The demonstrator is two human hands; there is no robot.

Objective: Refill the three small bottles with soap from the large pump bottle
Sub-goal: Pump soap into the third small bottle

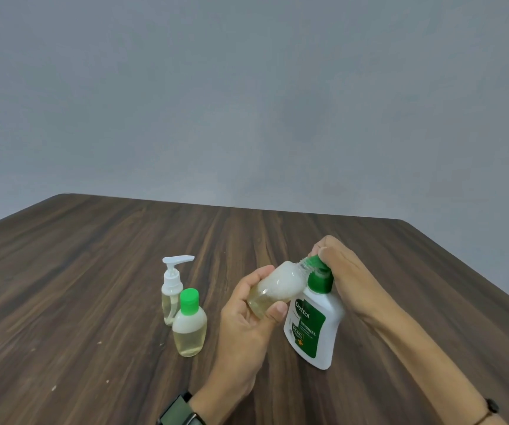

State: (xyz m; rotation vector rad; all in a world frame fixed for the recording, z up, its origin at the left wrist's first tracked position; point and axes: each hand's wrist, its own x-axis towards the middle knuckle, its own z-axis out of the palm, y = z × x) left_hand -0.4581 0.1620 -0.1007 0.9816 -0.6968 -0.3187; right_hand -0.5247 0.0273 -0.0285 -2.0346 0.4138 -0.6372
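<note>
Grey wall (247, 87) behind, dark wood table (94, 271) out front, and we're right in the thick of a refill. Left hand (247, 317) has its fingers and thumb wrapped round an uncapped small bottle (274, 286), tipped over on a slant with its threaded neck up against the green nozzle of the Dettol bottle (314, 326). That small one shows pale yellow soap at the low end and white foam filling the upper part. Right hand (339, 271) is curled over the green pump head (319, 276), fingers bunched on top of it. Dettol bottle stands on the table, leaning a touch, label facing us. Off to the left, well clear of the hands, two more small bottles stand upright, just beside each other: a clear pump bottle (172, 289) with a white pump at the back, and a green-capped bottle (189, 326) in front, both with yellowish soap inside. Dark watch (179, 412) on the left wrist, thin band (489, 409) on the right
</note>
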